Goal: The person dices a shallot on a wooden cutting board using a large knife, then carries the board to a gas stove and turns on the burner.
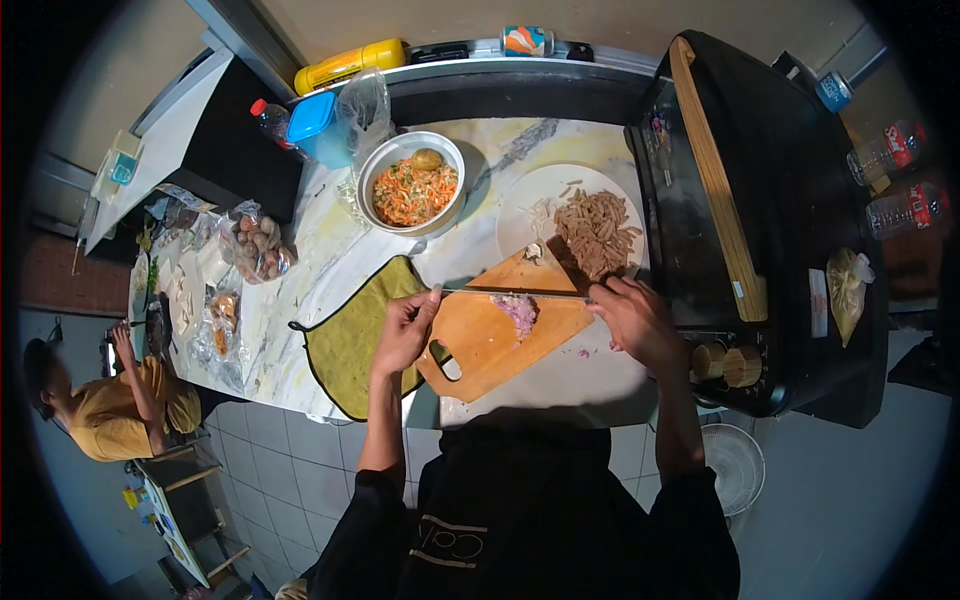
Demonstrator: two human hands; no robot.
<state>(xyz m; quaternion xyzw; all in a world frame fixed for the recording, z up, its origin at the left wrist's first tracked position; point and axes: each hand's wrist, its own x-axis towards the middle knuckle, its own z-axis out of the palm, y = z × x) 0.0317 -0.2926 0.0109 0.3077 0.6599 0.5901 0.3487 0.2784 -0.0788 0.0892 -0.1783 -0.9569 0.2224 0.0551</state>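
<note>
A wooden cutting board (480, 349) lies at an angle before me, its far corner overlapping a white plate (517, 199). My right hand (637, 319) grips one end of a knife (517, 291), which spans the board with its blade level. At the other end, my left hand (409, 330) has its thumb and curled fingers closed on the tip. Chopped shallot (516, 313) sits in a small heap just below the blade. A whitish piece, perhaps garlic (533, 253), rests near the board's far corner. Brown strips, perhaps shredded meat (596, 232), cover much of the plate.
A metal pot (365, 196) holds shredded vegetables. A green cloth (337, 356) lies left of the board. On the right stands a black oven (757, 187). Bagged shallots or potatoes (259, 244) sit on the left, where a seated person (120, 409) is nearby.
</note>
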